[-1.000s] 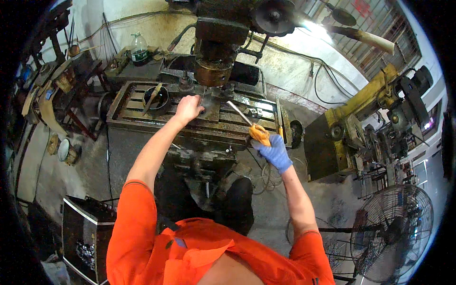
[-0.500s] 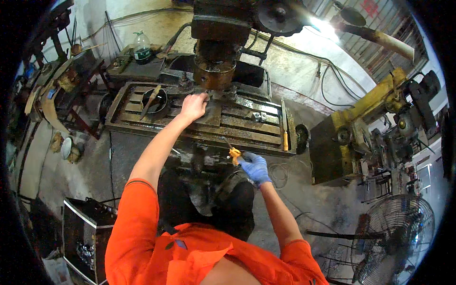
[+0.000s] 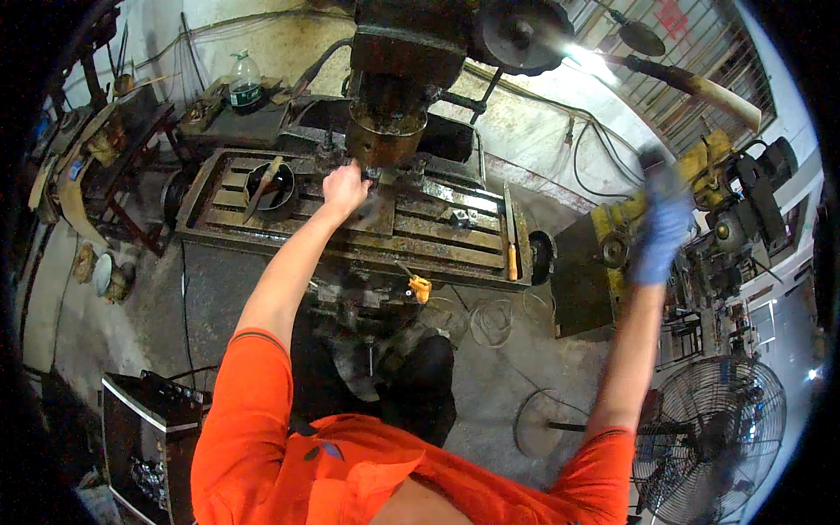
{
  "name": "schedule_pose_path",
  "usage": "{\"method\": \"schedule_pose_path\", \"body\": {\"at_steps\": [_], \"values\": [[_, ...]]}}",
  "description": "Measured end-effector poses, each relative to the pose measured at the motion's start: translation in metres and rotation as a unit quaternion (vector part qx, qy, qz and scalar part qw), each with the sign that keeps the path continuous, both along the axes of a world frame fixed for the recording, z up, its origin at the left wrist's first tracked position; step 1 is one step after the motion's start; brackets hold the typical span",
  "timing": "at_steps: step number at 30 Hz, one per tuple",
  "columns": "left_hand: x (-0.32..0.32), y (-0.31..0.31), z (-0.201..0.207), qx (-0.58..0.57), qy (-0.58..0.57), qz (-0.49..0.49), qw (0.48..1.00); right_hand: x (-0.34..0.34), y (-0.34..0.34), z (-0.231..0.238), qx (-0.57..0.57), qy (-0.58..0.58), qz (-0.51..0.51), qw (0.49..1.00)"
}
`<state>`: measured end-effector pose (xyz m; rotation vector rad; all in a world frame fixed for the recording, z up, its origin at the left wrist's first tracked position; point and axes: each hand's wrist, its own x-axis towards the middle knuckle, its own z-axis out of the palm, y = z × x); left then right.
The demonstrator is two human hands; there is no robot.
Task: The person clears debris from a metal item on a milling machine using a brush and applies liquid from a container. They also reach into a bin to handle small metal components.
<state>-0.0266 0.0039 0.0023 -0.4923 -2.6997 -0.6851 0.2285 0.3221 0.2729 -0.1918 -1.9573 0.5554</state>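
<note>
My bare left hand (image 3: 345,188) reaches onto the slotted table (image 3: 437,229) of a rusty milling machine, its fingers curled on a small metal part just under the spindle head (image 3: 385,140). My right hand (image 3: 658,229), in a blue glove, is raised far to the right in front of a yellow machine (image 3: 604,262). It is blurred, so its grip is unclear. An orange-handled tool (image 3: 418,286) sits on the mill's front, below the table edge, with no hand on it.
A second orange-handled tool (image 3: 511,245) lies at the table's right end. A round dark dish (image 3: 271,185) with a stick sits at its left end. A plastic bottle (image 3: 245,83) stands behind. A standing fan (image 3: 710,437) is at lower right and a dark box (image 3: 144,437) at lower left.
My right hand carried the orange-handled tool from the table down to the mill's front, let it go, then swung up to the right. My left hand stayed by the spindle.
</note>
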Motion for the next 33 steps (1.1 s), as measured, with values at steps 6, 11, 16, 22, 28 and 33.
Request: {"method": "schedule_pose_path", "body": {"at_steps": [6, 11, 16, 22, 28, 33], "values": [[0.004, -0.001, 0.01, 0.007, -0.041, -0.001, 0.999, 0.013, -0.08, 0.116, 0.256, 0.142, 0.039, 0.955], [-0.001, -0.01, 0.005, -0.002, -0.048, -0.001, 0.999, 0.024, -0.079, 0.013, -0.067, 0.227, 0.369, 0.899], [0.003, -0.001, 0.01, 0.001, -0.047, -0.016, 0.999, 0.03, -0.066, -0.022, 0.017, 0.215, 0.336, 0.917], [-0.001, -0.005, 0.004, 0.024, -0.014, -0.015, 1.0, 0.02, -0.09, 0.007, -0.087, 0.23, 0.29, 0.925], [-0.005, -0.006, -0.001, 0.026, -0.003, -0.02, 0.999, 0.022, -0.085, -0.014, -0.007, 0.219, 0.256, 0.941], [-0.003, -0.004, -0.001, 0.03, 0.008, -0.018, 0.999, 0.021, -0.084, -0.007, -0.055, 0.234, 0.266, 0.934]]}}
